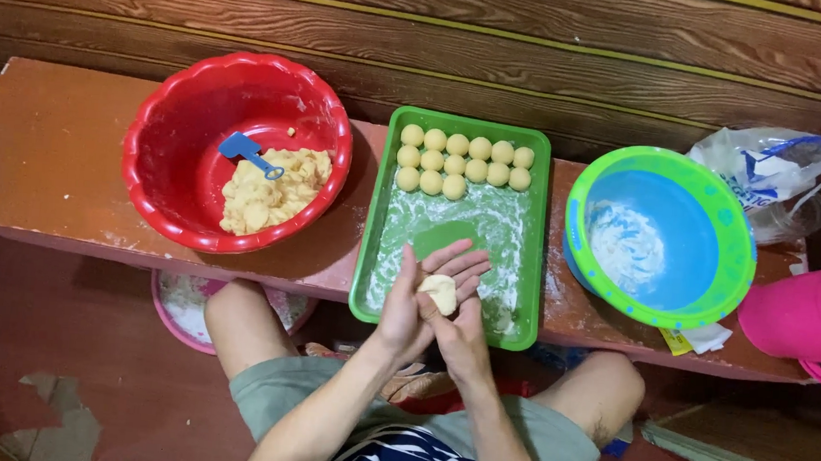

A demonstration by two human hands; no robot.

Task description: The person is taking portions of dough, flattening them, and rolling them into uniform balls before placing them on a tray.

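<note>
Seen from the head camera, our left hand (416, 302) lies palm up with its fingers spread apart, cradling a pale lump of dough (441, 292). Our right hand (459, 336) meets it from below, its fingers curled together against the lump's lower edge. Both hands hover over the near end of a green tray (373, 228), whose floor is dusted with white flour. At the tray's far end sit finished dough balls (464, 163), ranged in three close rows. To the left, on the reddish counter (44, 161), stands a red basin (175, 121) containing yellow dough (270, 193) and a small blue scoop (244, 149). To the right stands a blue bowl with a green rim (662, 238) holding white flour, then a plastic bag (775, 167) and a pink bucket (809, 312).
</note>
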